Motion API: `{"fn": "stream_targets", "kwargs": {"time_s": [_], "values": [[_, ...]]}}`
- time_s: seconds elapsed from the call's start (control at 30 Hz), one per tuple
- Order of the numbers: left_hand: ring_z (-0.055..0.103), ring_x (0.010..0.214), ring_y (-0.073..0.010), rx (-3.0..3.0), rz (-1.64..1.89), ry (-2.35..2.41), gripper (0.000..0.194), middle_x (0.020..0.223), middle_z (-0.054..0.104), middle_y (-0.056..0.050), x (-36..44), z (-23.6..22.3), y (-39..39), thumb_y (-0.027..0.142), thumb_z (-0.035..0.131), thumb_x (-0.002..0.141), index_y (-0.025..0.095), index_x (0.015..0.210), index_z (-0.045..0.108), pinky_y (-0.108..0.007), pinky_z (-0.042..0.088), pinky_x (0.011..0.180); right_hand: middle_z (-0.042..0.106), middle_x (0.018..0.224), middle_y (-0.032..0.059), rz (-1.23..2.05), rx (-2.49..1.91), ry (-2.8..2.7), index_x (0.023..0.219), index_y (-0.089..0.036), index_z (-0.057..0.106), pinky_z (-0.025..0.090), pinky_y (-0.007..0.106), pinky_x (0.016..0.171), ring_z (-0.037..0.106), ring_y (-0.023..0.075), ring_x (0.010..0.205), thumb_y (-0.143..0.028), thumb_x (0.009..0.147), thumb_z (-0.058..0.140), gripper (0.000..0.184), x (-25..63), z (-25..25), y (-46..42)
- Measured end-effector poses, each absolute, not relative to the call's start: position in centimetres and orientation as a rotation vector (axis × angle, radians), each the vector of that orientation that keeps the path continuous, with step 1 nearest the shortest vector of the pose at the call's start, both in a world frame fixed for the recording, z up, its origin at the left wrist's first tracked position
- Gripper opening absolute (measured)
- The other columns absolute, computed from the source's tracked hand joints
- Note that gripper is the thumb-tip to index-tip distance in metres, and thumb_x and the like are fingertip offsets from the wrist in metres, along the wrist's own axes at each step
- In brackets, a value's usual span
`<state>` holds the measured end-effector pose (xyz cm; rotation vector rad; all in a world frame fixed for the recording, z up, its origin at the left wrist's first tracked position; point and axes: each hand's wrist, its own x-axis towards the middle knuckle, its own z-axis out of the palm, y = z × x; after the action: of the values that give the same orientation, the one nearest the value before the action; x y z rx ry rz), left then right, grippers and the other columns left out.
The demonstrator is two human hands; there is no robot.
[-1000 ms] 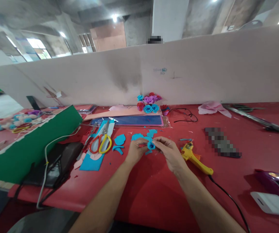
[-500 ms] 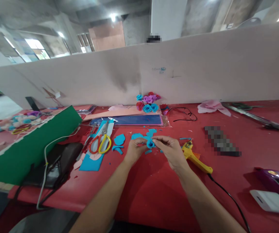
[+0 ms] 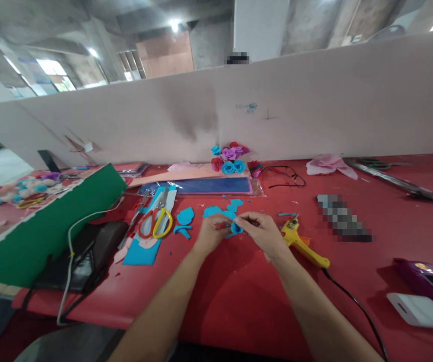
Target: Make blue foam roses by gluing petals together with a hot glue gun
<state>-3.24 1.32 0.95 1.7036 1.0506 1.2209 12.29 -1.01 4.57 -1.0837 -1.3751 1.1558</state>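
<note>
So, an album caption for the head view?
Hands hold a blue flower between scissors and a glue gun.

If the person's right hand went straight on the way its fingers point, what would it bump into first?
Most likely the small blue flower at the fingertips of the right hand; just past it, probably the left hand. Depth is hard to judge from this single view.

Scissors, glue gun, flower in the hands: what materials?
Scissors: grey, faintly shiny blades suggest metal; smooth red and yellow handles, likely plastic.
Glue gun: likely molded plastic; smooth yellow body.
Blue flower: probably matte paper, given thin curled layers; thin foam is possible.
</note>
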Motion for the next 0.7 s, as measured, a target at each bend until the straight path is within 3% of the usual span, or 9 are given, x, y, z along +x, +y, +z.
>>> {"fn": "stream_targets", "kwargs": {"time_s": [0.27,0.43,0.6,0.7], "values": [[0.060,0.071,-0.0169,1.723,1.200,1.056,0.010,0.072,0.068,-0.005,-3.35,0.83,1.39,0.027,0.069,0.069,0.018,0.067,0.074,-0.030,0.047,0.071,0.068,0.072,0.0012,1.085,-1.077,-1.271,0.076,-0.021,0.072,0.047,0.029,0.067,0.059,0.0161,0.070,-0.038,0.071,0.068,0.019,12.80,4.42,-0.77],[0.060,0.072,-0.0176,1.562,1.227,1.042,0.009,0.071,0.067,-0.005,-3.37,1.05,1.32,0.026,0.069,0.069,0.019,0.068,0.074,-0.030,0.048,0.068,0.061,0.063,0.0003,1.041,-1.074,-1.279,0.072,-0.019,0.067,0.042,0.025,0.057,0.053,0.0136,0.061,-0.033,0.074,0.058,0.017,12.79,4.51,-0.86],[0.058,0.070,-0.0158,1.463,1.271,1.007,0.009,0.071,0.067,-0.004,-3.45,0.56,1.51,0.025,0.071,0.067,0.018,0.072,0.074,-0.028,0.048,0.067,0.061,0.065,-0.0011,1.044,-1.099,-1.538,0.071,-0.020,0.064,0.040,0.025,0.057,0.051,0.0134,0.061,-0.028,0.072,0.057,0.010,12.34,4.38,-1.00],[0.058,0.070,-0.0156,1.440,1.279,1.000,0.010,0.070,0.066,-0.003,-3.51,0.24,1.62,0.025,0.071,0.066,0.018,0.073,0.074,-0.028,0.047,0.069,0.053,0.057,-0.0030,1.001,-1.123,-1.555,0.064,-0.020,0.061,0.035,0.024,0.052,0.042,0.0110,0.052,-0.028,0.072,0.057,0.012,12.16,4.28,-1.02]]}}
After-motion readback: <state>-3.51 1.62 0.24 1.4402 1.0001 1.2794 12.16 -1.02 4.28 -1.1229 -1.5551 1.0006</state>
